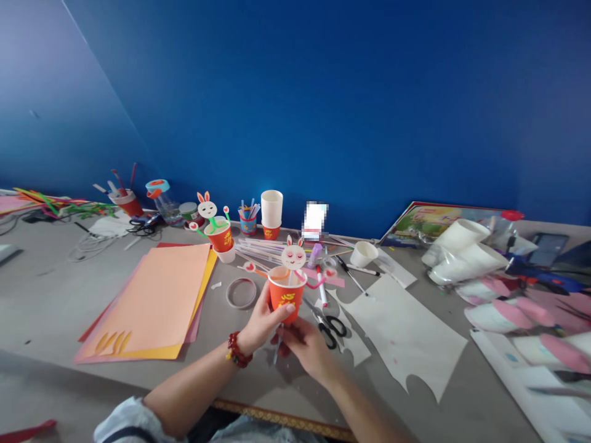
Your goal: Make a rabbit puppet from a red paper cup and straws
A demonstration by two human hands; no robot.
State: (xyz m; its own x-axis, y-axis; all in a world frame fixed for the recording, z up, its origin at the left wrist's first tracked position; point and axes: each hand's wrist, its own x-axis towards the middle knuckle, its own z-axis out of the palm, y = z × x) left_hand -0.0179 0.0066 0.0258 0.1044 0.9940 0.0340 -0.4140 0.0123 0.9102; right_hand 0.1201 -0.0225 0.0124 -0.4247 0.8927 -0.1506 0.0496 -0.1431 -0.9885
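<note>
My left hand (263, 326), with a red bead bracelet at the wrist, is wrapped round an orange paper cup (281, 295) held above the table. A white paper bunny face (293, 257) with pink cheeks stands up from the cup's mouth. Orange and pink arms with round heart-marked ends reach out at its sides. Just under the cup, my right hand (302, 344) is closed, its fingers pinching a thin pale straw (277, 352) that points down. Black-handled scissors (330, 329) lie beside my right hand. Left of the cup is a roll of tape (241, 293).
A second bunny cup (218, 237) stands behind on the left, near stacked paper cups (272, 209). Coloured sheets (157, 289) lie at left, cut white paper (401, 326) at right. Bagged white cups (462, 249) sit further right. A blue wall (323, 111) rises behind the table.
</note>
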